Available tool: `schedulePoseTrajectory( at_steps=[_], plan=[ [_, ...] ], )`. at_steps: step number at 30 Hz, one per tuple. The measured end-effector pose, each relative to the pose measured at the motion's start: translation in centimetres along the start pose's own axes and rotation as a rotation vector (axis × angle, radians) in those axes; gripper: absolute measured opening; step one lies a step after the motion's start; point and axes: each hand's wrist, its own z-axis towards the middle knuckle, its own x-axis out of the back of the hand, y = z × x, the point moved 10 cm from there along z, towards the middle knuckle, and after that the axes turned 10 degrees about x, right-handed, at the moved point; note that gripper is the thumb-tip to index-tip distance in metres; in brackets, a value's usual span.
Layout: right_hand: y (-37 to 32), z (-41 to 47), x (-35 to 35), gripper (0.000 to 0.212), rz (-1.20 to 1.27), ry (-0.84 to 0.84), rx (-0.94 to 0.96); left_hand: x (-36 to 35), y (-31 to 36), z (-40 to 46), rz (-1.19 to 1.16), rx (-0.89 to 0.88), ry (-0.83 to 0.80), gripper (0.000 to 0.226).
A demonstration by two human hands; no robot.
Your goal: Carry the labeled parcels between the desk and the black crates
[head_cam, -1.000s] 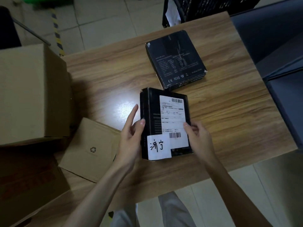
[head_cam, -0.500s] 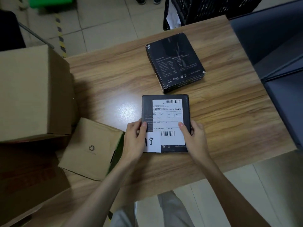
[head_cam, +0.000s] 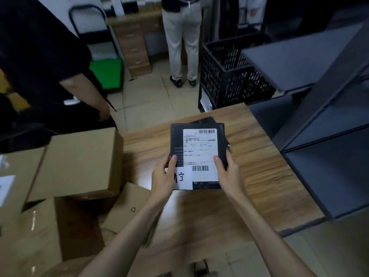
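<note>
A flat black parcel (head_cam: pixel 177 140) with a white shipping label and a handwritten white tag is held up above the wooden desk (head_cam: pixel 259 168). My left hand (head_cam: pixel 162 179) grips its lower left edge, thumb on top. My right hand (head_cam: pixel 228 171) grips its lower right edge the same way. A second black box (head_cam: pixel 203 120) lies on the desk behind it, mostly hidden. A black crate (head_cam: pixel 229 76) stands on the floor past the desk's far end.
Cardboard boxes (head_cam: pixel 79 162) are stacked at the left, with a flat brown mailer (head_cam: pixel 127 206) on the desk. Grey shelving (head_cam: pixel 323 136) lines the right. One person (head_cam: pixel 183 37) stands beyond the crate; another in black (head_cam: pixel 44 66) bends at the left.
The parcel has come up off the desk in both hands. My view has tilted up, bringing the crate, the floor and two people into sight.
</note>
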Motion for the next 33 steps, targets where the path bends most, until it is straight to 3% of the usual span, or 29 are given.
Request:
schedulePoseTrajectory(
  at_steps=[9, 13, 19, 25, 28, 33],
  plan=[
    [-23.6, 6.2, 10.3, 0.046, 0.049, 0.106, 0.363, 5.3, 24.4, -2.7, -0.064, -0.422, 0.043, 0.037],
    [-32.0, 7.8, 13.7, 0.066, 0.099, 0.155, 0.488, 8.1, 32.5, -3.7, -0.049, -0.535, 0.102, 0.050],
    [-42.8, 8.5, 17.5, 0.037, 0.240, 0.161, 0.689, 11.8, 42.7, -7.0, -0.103, -0.682, 0.191, 0.043],
    [-46.0, 8.6, 18.0, 0.041, 0.358, 0.118, 0.761, 13.4, 44.7, -8.2, -0.147, -0.709, 0.227, 0.067],
    [-46.3, 8.2, 18.3, 0.040, 0.383, 0.129, 0.772, 13.3, 44.7, -8.9, -0.170, -0.713, 0.227, 0.059],
    [-46.1, 7.9, 18.6, 0.044, 0.371, 0.143, 0.769, 13.1, 44.9, -9.9, -0.180, -0.713, 0.223, 0.067]
  ],
)
